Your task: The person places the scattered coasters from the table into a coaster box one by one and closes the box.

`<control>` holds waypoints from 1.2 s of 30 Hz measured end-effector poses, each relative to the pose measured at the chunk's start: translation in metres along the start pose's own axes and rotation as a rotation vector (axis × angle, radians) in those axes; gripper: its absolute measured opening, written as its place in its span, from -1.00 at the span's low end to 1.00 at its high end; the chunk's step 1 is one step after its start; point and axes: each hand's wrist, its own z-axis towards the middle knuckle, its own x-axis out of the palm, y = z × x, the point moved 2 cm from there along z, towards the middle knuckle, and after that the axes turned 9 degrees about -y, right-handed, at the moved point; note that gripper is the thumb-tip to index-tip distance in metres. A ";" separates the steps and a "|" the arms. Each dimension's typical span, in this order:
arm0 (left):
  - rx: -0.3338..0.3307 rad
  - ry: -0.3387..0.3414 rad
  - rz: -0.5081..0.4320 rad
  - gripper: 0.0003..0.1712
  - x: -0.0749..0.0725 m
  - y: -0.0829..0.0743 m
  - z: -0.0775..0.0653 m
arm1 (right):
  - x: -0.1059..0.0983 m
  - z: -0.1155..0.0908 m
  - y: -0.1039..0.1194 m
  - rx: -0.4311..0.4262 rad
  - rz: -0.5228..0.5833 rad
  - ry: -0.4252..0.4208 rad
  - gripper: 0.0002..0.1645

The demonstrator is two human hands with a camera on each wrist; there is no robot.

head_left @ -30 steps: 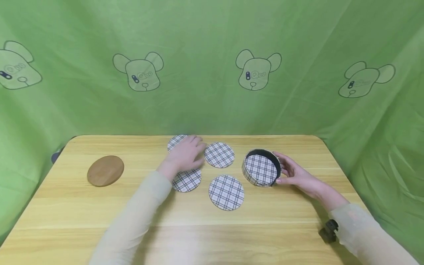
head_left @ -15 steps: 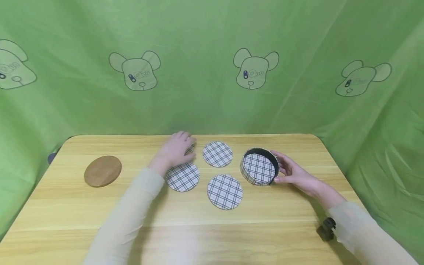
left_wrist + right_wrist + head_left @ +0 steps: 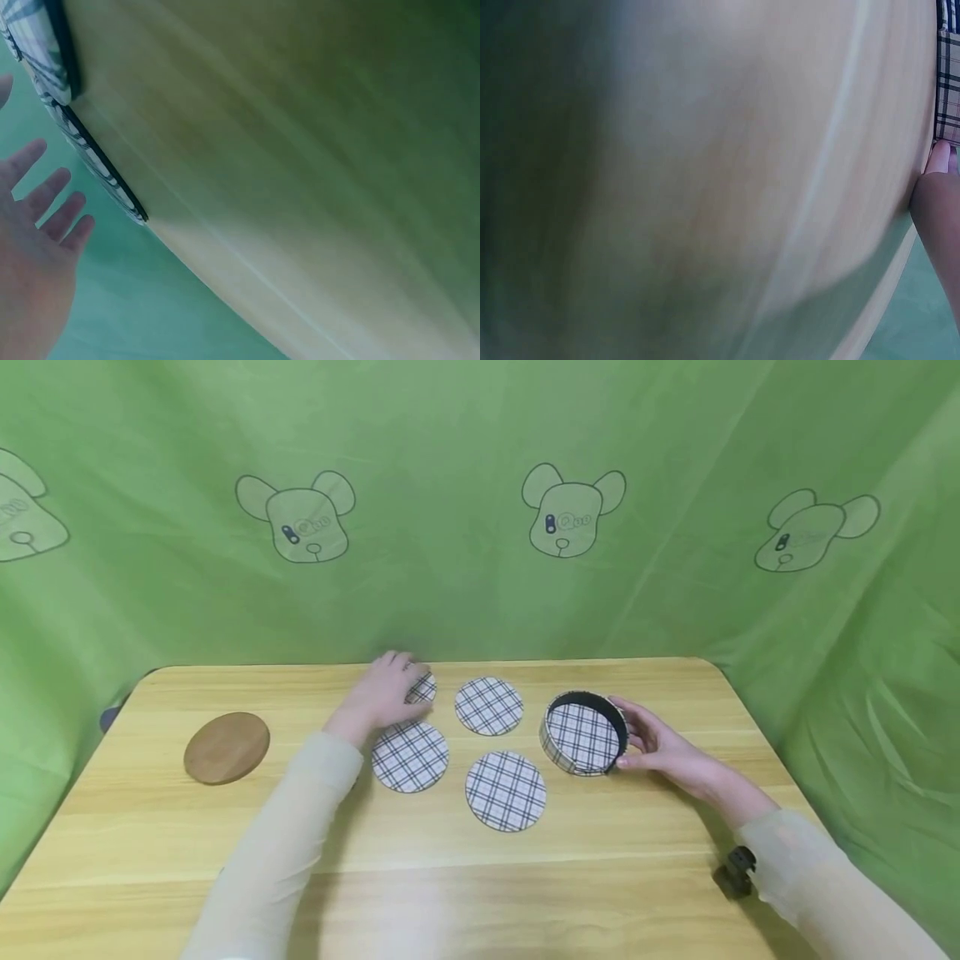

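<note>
My left hand (image 3: 380,693) is over the far-left plaid coaster (image 3: 424,687), covering its left part. In the left wrist view its fingers (image 3: 54,193) are spread and loosely bent, beside coasters (image 3: 96,166) near the table edge; contact cannot be told. My right hand (image 3: 667,756) grips the right side of a round plaid holder (image 3: 557,752), thumb in front and fingers behind. A plaid disc (image 3: 582,737) lies inside its black-lined wall. Three more round plaid coasters lie flat: near left (image 3: 410,757), near middle (image 3: 506,792) and far middle (image 3: 489,706).
A round brown wooden disc (image 3: 227,747) lies at the left of the wooden table (image 3: 420,893). A green printed cloth (image 3: 450,568) hangs directly behind the table and down both sides. A small black device (image 3: 735,871) is at the right sleeve.
My left hand has moved left and slightly back, uncovering the near-left coaster and the right part of the far-left one. The right hand keeps its grip on the holder. The head view shifts slightly.
</note>
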 end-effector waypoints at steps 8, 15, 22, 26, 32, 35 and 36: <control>-0.059 0.009 -0.019 -0.03 -0.001 0.008 -0.001 | 0.000 -0.001 0.001 0.001 -0.003 -0.001 0.27; -0.110 0.019 -0.069 0.04 0.001 0.012 -0.002 | 0.000 -0.002 0.001 -0.001 0.004 0.002 0.26; -0.142 0.041 -0.088 0.10 0.003 0.014 -0.002 | 0.000 -0.002 0.002 0.009 0.001 0.004 0.27; -0.157 0.040 -0.104 0.11 0.003 0.015 -0.003 | 0.000 -0.002 0.002 0.009 -0.003 0.003 0.27; -0.170 0.040 -0.116 0.17 0.004 0.017 -0.003 | 0.000 -0.002 0.002 0.007 -0.002 0.001 0.27; -0.173 0.046 -0.115 0.18 0.003 0.017 -0.003 | 0.000 -0.002 0.002 0.008 0.001 0.001 0.27; -0.174 0.048 -0.113 0.18 0.003 0.017 -0.003 | 0.000 -0.002 0.001 0.008 0.001 0.002 0.27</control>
